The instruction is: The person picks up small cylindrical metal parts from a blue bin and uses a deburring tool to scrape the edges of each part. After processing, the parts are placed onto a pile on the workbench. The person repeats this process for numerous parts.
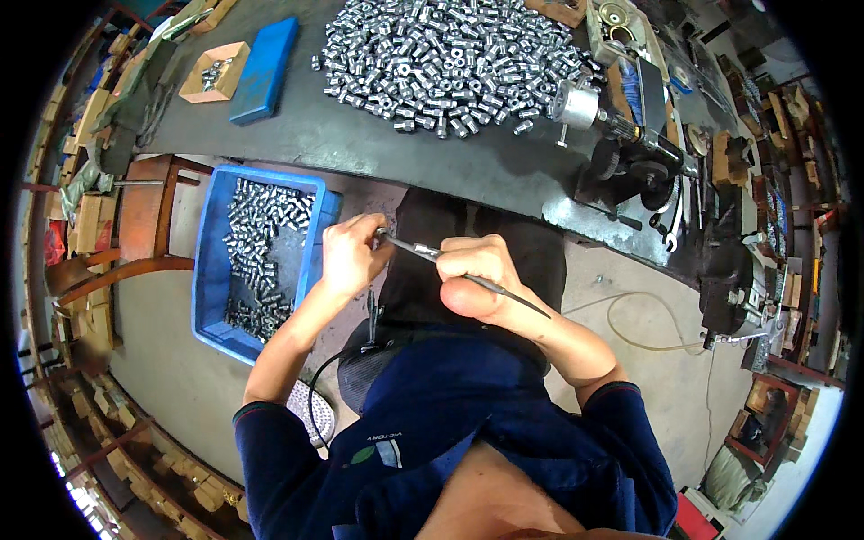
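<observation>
In front of my body, my right hand is closed round a long, slim dark tool. The tool tapers to a point behind the fist, toward the forearm, and has a shiny band on the other side. Its other end reaches my left hand. There the fingers pinch a small metal piece, mostly hidden by the fingertips. To the left, a blue plastic crate holds many shiny metal fittings. A large heap of similar fittings lies on the dark workbench.
A small cardboard box and a flat blue case lie on the bench's left. To the right stand a bench machine and a wrench. A wooden chair stands by the crate. A thin hose lies on the floor.
</observation>
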Motion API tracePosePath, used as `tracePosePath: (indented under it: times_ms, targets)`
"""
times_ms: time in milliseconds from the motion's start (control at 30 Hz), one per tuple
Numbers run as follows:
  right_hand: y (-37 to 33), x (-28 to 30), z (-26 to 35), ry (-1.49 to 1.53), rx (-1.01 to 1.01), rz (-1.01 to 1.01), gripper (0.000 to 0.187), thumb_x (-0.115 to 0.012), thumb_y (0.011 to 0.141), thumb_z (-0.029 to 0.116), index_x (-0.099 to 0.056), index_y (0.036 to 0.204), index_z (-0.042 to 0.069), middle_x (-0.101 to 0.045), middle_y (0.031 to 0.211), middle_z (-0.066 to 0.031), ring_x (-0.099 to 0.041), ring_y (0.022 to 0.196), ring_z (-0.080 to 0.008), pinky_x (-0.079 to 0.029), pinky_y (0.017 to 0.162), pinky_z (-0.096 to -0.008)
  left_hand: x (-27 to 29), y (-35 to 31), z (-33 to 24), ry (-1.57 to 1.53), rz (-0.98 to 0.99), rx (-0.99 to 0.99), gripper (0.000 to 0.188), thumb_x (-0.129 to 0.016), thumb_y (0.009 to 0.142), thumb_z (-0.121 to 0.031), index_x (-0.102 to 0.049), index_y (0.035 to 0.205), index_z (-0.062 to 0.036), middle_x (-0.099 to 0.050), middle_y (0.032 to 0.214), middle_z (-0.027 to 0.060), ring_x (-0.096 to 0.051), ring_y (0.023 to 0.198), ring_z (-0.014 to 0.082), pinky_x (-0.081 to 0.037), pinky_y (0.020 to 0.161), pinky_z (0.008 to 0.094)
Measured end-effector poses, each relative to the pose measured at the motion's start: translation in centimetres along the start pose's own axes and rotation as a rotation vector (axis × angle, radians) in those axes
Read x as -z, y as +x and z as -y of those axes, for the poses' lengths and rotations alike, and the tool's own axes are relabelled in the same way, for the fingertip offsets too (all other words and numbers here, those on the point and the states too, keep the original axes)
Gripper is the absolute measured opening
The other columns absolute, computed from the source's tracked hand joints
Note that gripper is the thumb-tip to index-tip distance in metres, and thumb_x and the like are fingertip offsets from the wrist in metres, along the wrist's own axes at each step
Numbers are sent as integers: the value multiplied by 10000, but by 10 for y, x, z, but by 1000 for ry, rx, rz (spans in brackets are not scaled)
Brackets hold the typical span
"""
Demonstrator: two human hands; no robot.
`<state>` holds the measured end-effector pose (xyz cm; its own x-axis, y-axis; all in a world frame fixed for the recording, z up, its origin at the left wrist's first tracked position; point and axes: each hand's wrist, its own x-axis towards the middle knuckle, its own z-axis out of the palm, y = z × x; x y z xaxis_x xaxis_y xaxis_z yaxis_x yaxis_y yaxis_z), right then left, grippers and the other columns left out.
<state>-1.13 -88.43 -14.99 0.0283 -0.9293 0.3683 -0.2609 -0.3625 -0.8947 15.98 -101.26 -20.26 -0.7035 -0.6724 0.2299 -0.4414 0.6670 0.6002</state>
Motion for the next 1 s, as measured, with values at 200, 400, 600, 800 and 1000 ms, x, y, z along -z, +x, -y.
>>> tracePosePath:
  times_ms: [200, 400, 600, 800, 1000]
  targets:
    - [12, -19, -19, 50, 77, 42, 429, -557, 785, 354, -383, 558, 35, -363, 535, -91, -434, 466, -272, -299, 420, -362, 4, -8, 22, -9, -129, 76, 203, -637, 560, -14, -599, 759, -27, -444, 487, 58, -451, 417, 165, -368, 433, 295]
    - [11, -36, -26, -112, 140, 47, 229, -628, 609, 151, -420, 587, 57, -397, 549, -86, -478, 478, -280, -343, 424, -379, -3, -10, 32, -15, -141, 99, 163, -636, 575, -4, -590, 728, -35, -438, 493, 58, -436, 424, 162, -354, 429, 287]
    - [10, -34, -18, -296, 88, 85, 206, -655, 596, 184, -478, 607, 79, -474, 594, -77, -546, 530, -283, -407, 449, -378, -18, -9, 38, -19, -103, 3, 261, -641, 559, -21, -608, 817, -45, -531, 602, 112, -533, 509, 273, -423, 477, 356]
    - [5, -45, -12, -453, 82, 98, 205, -676, 555, 201, -503, 601, 100, -494, 600, -66, -569, 540, -261, -439, 450, -381, -25, -4, 48, 102, -63, -60, 280, -648, 596, -41, -598, 871, -59, -586, 700, 141, -591, 613, 314, -467, 518, 387]
    - [-3, -17, -3, -209, 118, 40, 326, -616, 694, 219, -361, 567, 60, -355, 549, -86, -445, 484, -265, -333, 425, -368, 2, 0, 69, -160, 12, 365, 114, -661, 699, -121, -639, 763, -29, -555, 539, 55, -522, 442, 133, -400, 400, 270]
